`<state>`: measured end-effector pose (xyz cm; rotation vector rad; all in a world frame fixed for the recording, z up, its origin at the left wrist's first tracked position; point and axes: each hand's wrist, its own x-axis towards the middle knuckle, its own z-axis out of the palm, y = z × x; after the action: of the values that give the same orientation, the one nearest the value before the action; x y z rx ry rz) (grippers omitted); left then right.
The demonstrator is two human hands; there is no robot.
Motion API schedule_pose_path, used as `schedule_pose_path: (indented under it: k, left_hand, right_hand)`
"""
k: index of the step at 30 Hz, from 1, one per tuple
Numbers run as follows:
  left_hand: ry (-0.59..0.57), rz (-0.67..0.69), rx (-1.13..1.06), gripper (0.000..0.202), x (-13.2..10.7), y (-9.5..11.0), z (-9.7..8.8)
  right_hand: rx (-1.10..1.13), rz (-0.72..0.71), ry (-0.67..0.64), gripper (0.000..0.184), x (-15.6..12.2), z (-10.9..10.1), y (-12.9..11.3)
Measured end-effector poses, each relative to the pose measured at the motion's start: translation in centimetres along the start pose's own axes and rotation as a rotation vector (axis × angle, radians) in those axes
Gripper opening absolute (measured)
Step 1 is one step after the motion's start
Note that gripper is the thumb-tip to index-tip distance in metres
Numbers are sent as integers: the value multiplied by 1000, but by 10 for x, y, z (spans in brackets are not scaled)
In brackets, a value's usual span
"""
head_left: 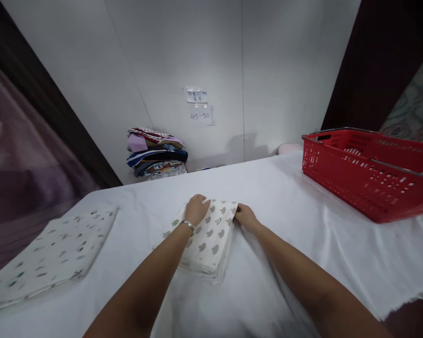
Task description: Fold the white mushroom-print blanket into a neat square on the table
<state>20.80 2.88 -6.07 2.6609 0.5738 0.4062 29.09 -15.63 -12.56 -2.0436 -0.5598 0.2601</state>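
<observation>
A folded white cloth with grey printed shapes and a few green marks lies in front of me on the table. At its far edge, my left hand rests with bent fingers closed on the fabric; its fingertips are partly hidden. A bracelet circles the left wrist. My right hand pinches the cloth's far right corner between thumb and fingers. Several layers show along the near right edge of the fold.
A larger folded cloth with dark leaf-like prints lies at the left. On the right stands a red perforated basket with metal handles. Behind the table, folded clothes are stacked against the wall, below handwritten paper labels.
</observation>
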Motion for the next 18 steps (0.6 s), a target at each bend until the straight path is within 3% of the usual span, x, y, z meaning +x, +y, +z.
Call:
schedule_pose_path:
  k: [4,7,13,18]
  left_hand:
    - [-4,-130,44,39,17,-36,-2]
    - [-48,-200,26,43,21,-52,1]
    - [-90,-263,-44,48,26,-62,6]
    - [-127,-299,-56,47,44,-70,3]
  right_hand:
    - [0,-30,5,32,1,2,2]
    - [-73,-4,-15,32,2,3,2]
    - [-141,-13,26,29,2,5,-4]
    - [-164,-43,60,31,-3,8,-5]
